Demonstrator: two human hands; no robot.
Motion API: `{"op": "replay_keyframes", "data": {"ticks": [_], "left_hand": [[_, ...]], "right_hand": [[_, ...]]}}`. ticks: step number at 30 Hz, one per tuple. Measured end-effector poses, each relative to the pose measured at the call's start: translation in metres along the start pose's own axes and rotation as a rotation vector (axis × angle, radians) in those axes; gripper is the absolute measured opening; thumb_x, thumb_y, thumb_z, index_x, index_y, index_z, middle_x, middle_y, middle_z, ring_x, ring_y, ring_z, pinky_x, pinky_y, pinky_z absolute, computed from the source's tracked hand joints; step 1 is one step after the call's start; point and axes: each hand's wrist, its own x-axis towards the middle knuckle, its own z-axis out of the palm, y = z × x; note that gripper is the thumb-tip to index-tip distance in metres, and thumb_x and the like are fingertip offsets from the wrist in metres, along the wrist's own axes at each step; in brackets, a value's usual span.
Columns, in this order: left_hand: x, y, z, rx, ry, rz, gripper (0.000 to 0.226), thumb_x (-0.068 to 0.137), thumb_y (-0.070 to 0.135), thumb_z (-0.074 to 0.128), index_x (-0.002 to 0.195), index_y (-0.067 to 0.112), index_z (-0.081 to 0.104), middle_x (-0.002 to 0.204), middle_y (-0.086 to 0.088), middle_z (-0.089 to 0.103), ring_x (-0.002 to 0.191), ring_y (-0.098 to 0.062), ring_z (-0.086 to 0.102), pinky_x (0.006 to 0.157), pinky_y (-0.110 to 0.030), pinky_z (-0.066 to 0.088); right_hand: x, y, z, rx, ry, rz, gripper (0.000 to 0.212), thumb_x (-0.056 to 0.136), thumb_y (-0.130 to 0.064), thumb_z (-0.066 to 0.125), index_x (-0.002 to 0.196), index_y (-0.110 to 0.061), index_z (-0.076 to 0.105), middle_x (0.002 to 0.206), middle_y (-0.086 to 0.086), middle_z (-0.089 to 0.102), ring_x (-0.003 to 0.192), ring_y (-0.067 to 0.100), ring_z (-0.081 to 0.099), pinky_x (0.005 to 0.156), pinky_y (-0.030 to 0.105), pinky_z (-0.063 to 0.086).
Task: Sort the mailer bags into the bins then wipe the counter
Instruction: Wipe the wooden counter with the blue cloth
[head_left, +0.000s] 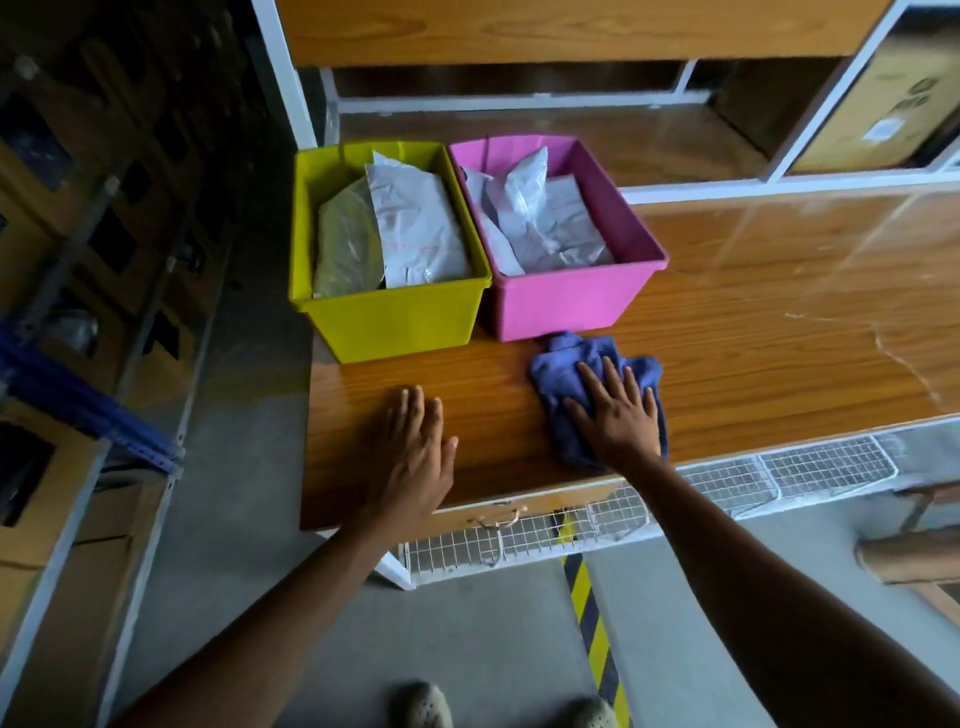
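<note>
A yellow bin (387, 319) and a pink bin (566, 301) stand side by side at the left of the wooden counter (779, 322). White and grey mailer bags (415, 223) fill the yellow bin, and white mailer bags (540, 218) lie in the pink one. A blue cloth (563, 364) lies on the counter in front of the pink bin. My right hand (618, 415) presses flat on the cloth with fingers spread. My left hand (415, 452) rests flat on the bare counter, fingers apart, holding nothing.
White wire baskets (779, 473) hang under the counter's front edge. A white-framed shelf (519, 98) rises behind the bins, with a cardboard box (893, 98) at the far right. Dark racks of boxes (78, 260) line the left. Yellow-black floor tape (592, 623) runs below.
</note>
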Motion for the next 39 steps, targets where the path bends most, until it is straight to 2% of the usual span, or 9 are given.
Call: {"op": "replay_keyframes", "data": {"ticks": [3, 6, 9, 13, 16, 21, 27, 31, 39], "left_hand": [[0.022, 0.034, 0.011, -0.037, -0.047, 0.101, 0.063, 0.097, 0.043, 0.025, 0.141, 0.001, 0.041, 0.152, -0.024, 0.030, 0.143, -0.038, 0.025, 0.115, -0.053, 0.026], [0.045, 0.074, 0.023, -0.044, -0.078, 0.185, 0.058, 0.094, 0.037, 0.031, 0.135, 0.000, 0.050, 0.147, -0.026, 0.038, 0.139, -0.040, 0.034, 0.112, -0.052, 0.031], [0.074, 0.117, 0.034, -0.050, -0.122, 0.285, 0.054, 0.093, 0.033, 0.031, 0.131, 0.000, 0.053, 0.145, -0.024, 0.041, 0.138, -0.039, 0.036, 0.114, -0.050, 0.030], [0.120, 0.179, 0.053, -0.086, -0.178, 0.396, 0.057, 0.091, 0.030, 0.029, 0.133, -0.001, 0.051, 0.143, -0.021, 0.046, 0.135, -0.036, 0.041, 0.113, -0.049, 0.031], [0.154, 0.229, 0.070, -0.066, -0.174, 0.431, 0.060, 0.091, 0.034, 0.027, 0.135, 0.001, 0.050, 0.146, -0.021, 0.042, 0.138, -0.035, 0.036, 0.116, -0.045, 0.026], [0.212, 0.310, 0.094, -0.020, -0.136, 0.399, 0.056, 0.097, 0.036, 0.034, 0.145, 0.008, 0.037, 0.156, -0.016, 0.025, 0.146, -0.029, 0.019, 0.120, -0.041, 0.012], [0.286, 0.364, 0.119, 0.047, -0.123, 0.245, 0.065, 0.098, 0.049, 0.029, 0.151, 0.012, 0.021, 0.161, -0.009, 0.013, 0.148, -0.025, 0.009, 0.121, -0.042, 0.006], [0.333, 0.377, 0.127, 0.115, -0.177, 0.260, 0.070, 0.097, 0.056, 0.024, 0.153, 0.015, 0.013, 0.162, -0.008, 0.004, 0.149, -0.024, 0.003, 0.121, -0.041, 0.003], [0.361, 0.384, 0.140, 0.098, -0.100, 0.265, 0.070, 0.093, 0.061, 0.018, 0.151, 0.023, 0.025, 0.160, -0.005, 0.016, 0.148, -0.022, 0.013, 0.120, -0.041, 0.012]], "right_hand": [[-0.009, 0.023, -0.001, 0.045, 0.004, 0.198, 0.068, 0.089, -0.069, 0.027, 0.150, -0.041, 0.018, 0.163, 0.001, 0.011, 0.150, 0.028, 0.006, 0.119, 0.054, 0.007], [-0.031, 0.026, 0.002, -0.012, 0.037, 0.036, 0.069, 0.086, -0.070, 0.023, 0.150, -0.043, 0.022, 0.162, 0.000, 0.016, 0.149, 0.029, 0.010, 0.116, 0.055, 0.007], [-0.025, 0.070, -0.010, -0.022, 0.008, -0.114, 0.074, 0.081, -0.074, 0.019, 0.148, -0.045, 0.024, 0.161, -0.005, 0.017, 0.149, 0.025, 0.013, 0.117, 0.050, 0.011], [0.010, 0.158, -0.030, -0.023, 0.037, 0.066, 0.081, 0.075, -0.079, 0.009, 0.149, -0.047, 0.015, 0.162, -0.008, 0.009, 0.150, 0.024, 0.007, 0.119, 0.049, 0.009], [0.032, 0.214, -0.038, 0.010, 0.021, 0.144, 0.079, 0.077, -0.079, 0.010, 0.149, -0.049, 0.008, 0.163, -0.008, 0.005, 0.150, 0.025, 0.004, 0.119, 0.050, 0.006], [0.058, 0.273, -0.048, 0.014, 0.057, 0.254, 0.070, 0.087, -0.074, 0.024, 0.150, -0.047, 0.011, 0.163, -0.006, 0.007, 0.150, 0.027, 0.004, 0.117, 0.054, 0.005], [0.086, 0.321, -0.064, 0.033, 0.082, 0.330, 0.072, 0.087, -0.075, 0.024, 0.151, -0.043, 0.013, 0.163, -0.002, 0.007, 0.149, 0.029, 0.004, 0.116, 0.058, 0.003], [0.104, 0.330, -0.065, 0.057, 0.072, 0.305, 0.073, 0.087, -0.075, 0.020, 0.152, -0.042, 0.010, 0.163, -0.001, 0.002, 0.150, 0.028, -0.003, 0.116, 0.058, -0.001], [0.183, 0.364, -0.075, 0.072, 0.043, 0.226, 0.071, 0.089, -0.073, 0.014, 0.152, -0.042, 0.004, 0.163, -0.002, -0.002, 0.150, 0.027, -0.009, 0.116, 0.058, -0.005]]}}
